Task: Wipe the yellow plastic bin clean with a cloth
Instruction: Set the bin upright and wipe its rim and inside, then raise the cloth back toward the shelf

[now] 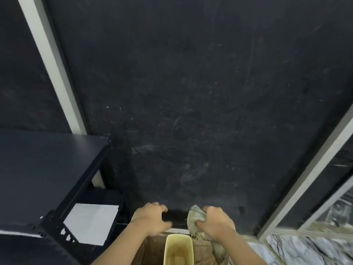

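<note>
The yellow plastic bin (pixel 178 247) stands open-topped at the bottom centre, below and between my hands, with only its far end in view. My right hand (pixel 215 221) is closed on a crumpled greyish cloth (pixel 194 219), which bunches out to the left of the fist and trails down to the right of the bin. My left hand (pixel 150 219) is curled around the left end of a small black object (pixel 174 218), too dark to identify. The cloth touches that object's right end. Neither hand touches the bin.
A dark scuffed wall (pixel 191 102) fills most of the view. A black metal shelf unit (pixel 47 169) stands at the left with a white sheet (pixel 91 222) on its lower level. A metal-framed glass panel (pixel 315 188) runs along the right, above a marbled surface (pixel 296 251).
</note>
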Tool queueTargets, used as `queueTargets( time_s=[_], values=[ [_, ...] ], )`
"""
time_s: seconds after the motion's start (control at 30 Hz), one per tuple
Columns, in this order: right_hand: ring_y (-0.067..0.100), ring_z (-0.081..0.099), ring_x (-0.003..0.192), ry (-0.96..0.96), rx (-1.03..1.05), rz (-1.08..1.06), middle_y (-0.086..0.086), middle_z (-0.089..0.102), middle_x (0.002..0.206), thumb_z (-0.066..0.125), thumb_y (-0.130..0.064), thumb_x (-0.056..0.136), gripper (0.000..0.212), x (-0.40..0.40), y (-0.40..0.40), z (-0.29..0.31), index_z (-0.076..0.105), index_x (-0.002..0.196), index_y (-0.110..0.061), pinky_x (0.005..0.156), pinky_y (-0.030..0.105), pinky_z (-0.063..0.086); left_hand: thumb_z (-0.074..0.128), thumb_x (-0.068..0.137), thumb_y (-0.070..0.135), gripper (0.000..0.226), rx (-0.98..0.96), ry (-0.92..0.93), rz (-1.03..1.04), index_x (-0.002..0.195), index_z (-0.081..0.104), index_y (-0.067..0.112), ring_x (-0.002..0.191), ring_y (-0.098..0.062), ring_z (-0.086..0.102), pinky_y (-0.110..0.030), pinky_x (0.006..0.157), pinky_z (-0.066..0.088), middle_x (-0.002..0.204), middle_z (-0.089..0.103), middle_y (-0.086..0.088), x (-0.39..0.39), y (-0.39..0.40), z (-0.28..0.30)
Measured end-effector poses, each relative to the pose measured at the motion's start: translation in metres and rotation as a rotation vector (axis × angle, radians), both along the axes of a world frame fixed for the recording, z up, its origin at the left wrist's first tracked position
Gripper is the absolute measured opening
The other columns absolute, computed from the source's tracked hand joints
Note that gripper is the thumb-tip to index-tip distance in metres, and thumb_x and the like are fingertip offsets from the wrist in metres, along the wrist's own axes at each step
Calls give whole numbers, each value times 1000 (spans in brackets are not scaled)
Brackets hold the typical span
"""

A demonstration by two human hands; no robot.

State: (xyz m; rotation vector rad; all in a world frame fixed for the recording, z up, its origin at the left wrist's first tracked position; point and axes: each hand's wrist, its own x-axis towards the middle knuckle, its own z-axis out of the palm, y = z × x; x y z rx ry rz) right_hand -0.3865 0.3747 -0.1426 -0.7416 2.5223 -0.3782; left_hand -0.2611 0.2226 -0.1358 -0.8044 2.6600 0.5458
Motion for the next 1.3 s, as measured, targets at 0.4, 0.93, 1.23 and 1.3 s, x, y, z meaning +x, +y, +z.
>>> queueTargets(
  time_s=[0.4,0.93,1.23,1.3],
  values=[
    [14,64,78,0,-142,329,-5,66,85,56,-35,75,15,37,-116,46,60,86,-26,62,28,48,50,82,54,66,-170,125,312,140,38,25,132,-21,39,-38,106,37,145,43,1,79,-72,46],
    [23,61,92,111,-486,597,2,62,104,57,-33,77,32,157,-337,124,58,107,-23,72,32,49,48,84,54,64,-332,112,554,141,36,26,134,-22,36,-40,107,35,148,39,1,207,-227,97],
    [19,59,92,140,-514,533,-3,58,100,54,-38,81,28,186,-373,69,59,104,-23,73,32,49,46,85,52,63,-265,137,530,142,34,27,137,-18,32,-36,109,30,150,35,4,232,-273,55],
    [19,59,96,149,-484,538,-4,58,106,53,-44,82,34,185,-374,59,56,110,-26,73,31,47,45,86,54,63,-272,180,530,142,34,27,140,-16,27,-35,112,27,152,31,5,230,-276,45]
  ],
)
